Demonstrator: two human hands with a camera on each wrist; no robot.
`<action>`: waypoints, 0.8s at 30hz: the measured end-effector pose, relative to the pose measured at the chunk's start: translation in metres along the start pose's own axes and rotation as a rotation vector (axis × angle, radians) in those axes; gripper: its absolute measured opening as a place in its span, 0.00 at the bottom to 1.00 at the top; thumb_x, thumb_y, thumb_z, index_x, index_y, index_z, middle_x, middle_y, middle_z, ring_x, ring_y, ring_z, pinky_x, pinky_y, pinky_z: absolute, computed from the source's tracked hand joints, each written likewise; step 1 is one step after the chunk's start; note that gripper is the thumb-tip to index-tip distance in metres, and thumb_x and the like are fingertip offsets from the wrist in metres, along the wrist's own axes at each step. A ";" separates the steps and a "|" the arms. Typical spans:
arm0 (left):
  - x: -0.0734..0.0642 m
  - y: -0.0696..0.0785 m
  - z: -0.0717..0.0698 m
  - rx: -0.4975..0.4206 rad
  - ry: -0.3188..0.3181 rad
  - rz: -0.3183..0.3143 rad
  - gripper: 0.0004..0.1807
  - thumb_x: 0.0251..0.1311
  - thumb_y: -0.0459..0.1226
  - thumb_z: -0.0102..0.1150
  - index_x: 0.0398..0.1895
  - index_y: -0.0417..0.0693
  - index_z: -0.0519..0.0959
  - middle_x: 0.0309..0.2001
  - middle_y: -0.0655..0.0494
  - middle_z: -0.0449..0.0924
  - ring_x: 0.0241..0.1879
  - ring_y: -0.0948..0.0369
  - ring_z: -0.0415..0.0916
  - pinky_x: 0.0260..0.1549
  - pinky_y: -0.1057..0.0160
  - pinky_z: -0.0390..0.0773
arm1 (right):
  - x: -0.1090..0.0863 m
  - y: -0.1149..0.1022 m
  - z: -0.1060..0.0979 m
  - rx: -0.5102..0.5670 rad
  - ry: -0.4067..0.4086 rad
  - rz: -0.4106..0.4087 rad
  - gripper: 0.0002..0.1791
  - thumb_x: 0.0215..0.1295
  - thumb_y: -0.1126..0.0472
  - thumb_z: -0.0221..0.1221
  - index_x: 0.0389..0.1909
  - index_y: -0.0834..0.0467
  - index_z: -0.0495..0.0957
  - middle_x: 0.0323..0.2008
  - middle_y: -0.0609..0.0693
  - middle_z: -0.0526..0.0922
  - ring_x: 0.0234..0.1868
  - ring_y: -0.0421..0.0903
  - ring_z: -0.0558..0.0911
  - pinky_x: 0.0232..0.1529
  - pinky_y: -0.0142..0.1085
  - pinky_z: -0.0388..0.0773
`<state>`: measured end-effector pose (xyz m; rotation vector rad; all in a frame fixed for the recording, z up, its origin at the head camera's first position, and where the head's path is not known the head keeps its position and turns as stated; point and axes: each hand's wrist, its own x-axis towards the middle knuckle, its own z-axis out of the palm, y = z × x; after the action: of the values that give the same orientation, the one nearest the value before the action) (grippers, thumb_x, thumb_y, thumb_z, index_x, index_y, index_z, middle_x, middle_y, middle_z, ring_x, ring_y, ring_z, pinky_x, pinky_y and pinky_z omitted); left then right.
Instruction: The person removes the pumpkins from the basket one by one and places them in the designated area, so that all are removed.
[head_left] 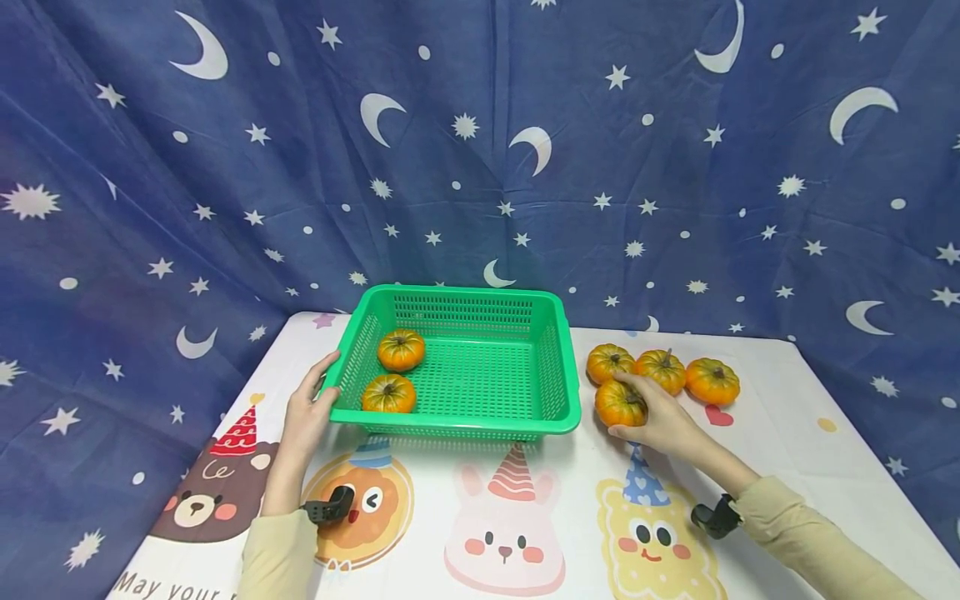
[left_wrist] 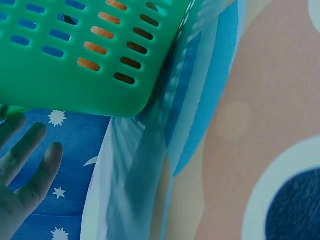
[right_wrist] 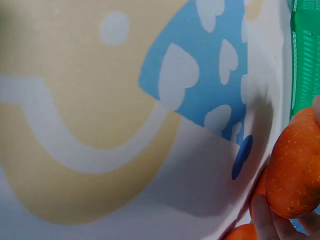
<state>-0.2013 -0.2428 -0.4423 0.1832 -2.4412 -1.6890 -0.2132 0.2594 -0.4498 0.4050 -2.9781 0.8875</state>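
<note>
A green plastic basket (head_left: 480, 423) stands at the middle back of the table, with two small orange pumpkins, one (head_left: 401, 350) behind the other (head_left: 389, 393), along its left side. My left hand (head_left: 306, 412) rests against the basket's left rim; in the left wrist view its fingers (left_wrist: 35, 180) look straight and spread beside the basket wall. To the right of the basket, my right hand (head_left: 663, 421) grips another pumpkin (head_left: 619, 405) between thumb and fingers. The right wrist view shows that pumpkin (right_wrist: 295, 165) close up, partly cut off by the frame edge.
Three more pumpkins, left (head_left: 608, 362), middle (head_left: 662, 369) and right (head_left: 713, 381), sit in a row just behind my right hand. A white tablecloth (head_left: 427, 533) with cartoon prints covers the table. Behind it hangs a blue curtain (head_left: 465, 208) with moons and stars.
</note>
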 end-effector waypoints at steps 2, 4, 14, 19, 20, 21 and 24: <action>0.000 0.000 0.000 0.001 -0.003 -0.003 0.31 0.65 0.33 0.43 0.72 0.61 0.62 0.70 0.44 0.64 0.61 0.51 0.68 0.39 0.79 0.68 | 0.000 0.002 0.002 -0.004 0.001 0.007 0.46 0.48 0.53 0.72 0.68 0.56 0.61 0.64 0.65 0.67 0.62 0.66 0.69 0.58 0.67 0.64; 0.000 0.001 0.000 0.001 -0.005 -0.005 0.31 0.65 0.33 0.43 0.72 0.60 0.62 0.70 0.44 0.64 0.61 0.51 0.68 0.39 0.79 0.68 | 0.001 0.003 0.003 -0.003 0.000 0.013 0.45 0.48 0.54 0.72 0.67 0.56 0.61 0.64 0.65 0.67 0.61 0.66 0.69 0.58 0.66 0.64; 0.000 0.001 0.000 -0.004 -0.003 -0.005 0.31 0.65 0.33 0.43 0.72 0.61 0.62 0.69 0.44 0.66 0.59 0.52 0.69 0.39 0.79 0.68 | 0.001 0.003 0.006 -0.003 -0.006 0.028 0.45 0.48 0.53 0.72 0.65 0.60 0.62 0.61 0.66 0.69 0.60 0.65 0.70 0.58 0.65 0.65; 0.000 0.001 -0.001 -0.006 -0.004 -0.006 0.31 0.65 0.33 0.43 0.72 0.61 0.62 0.69 0.44 0.65 0.60 0.52 0.69 0.40 0.80 0.68 | 0.000 0.003 0.007 0.001 -0.013 0.037 0.46 0.47 0.51 0.73 0.65 0.60 0.62 0.62 0.66 0.68 0.60 0.65 0.70 0.59 0.65 0.65; 0.000 0.001 -0.001 -0.008 -0.005 -0.008 0.31 0.65 0.33 0.43 0.72 0.61 0.62 0.69 0.44 0.65 0.60 0.52 0.68 0.39 0.80 0.68 | 0.000 0.003 0.008 0.002 -0.014 0.039 0.46 0.47 0.51 0.73 0.65 0.60 0.62 0.62 0.66 0.68 0.61 0.65 0.70 0.59 0.65 0.64; 0.000 0.001 -0.001 -0.010 -0.005 -0.008 0.31 0.65 0.33 0.43 0.72 0.61 0.62 0.70 0.45 0.65 0.61 0.52 0.68 0.39 0.80 0.68 | 0.000 0.004 0.008 0.004 -0.015 0.041 0.46 0.47 0.50 0.73 0.65 0.60 0.62 0.62 0.66 0.68 0.61 0.65 0.69 0.59 0.64 0.64; 0.000 0.001 -0.001 -0.016 -0.006 -0.014 0.31 0.65 0.33 0.43 0.72 0.61 0.62 0.70 0.45 0.65 0.61 0.52 0.68 0.40 0.80 0.68 | -0.001 0.005 0.009 0.011 -0.016 0.046 0.46 0.47 0.50 0.73 0.66 0.60 0.62 0.63 0.66 0.68 0.62 0.65 0.69 0.60 0.64 0.64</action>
<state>-0.2009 -0.2430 -0.4407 0.1936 -2.4355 -1.7166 -0.2129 0.2590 -0.4601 0.3463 -3.0106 0.9096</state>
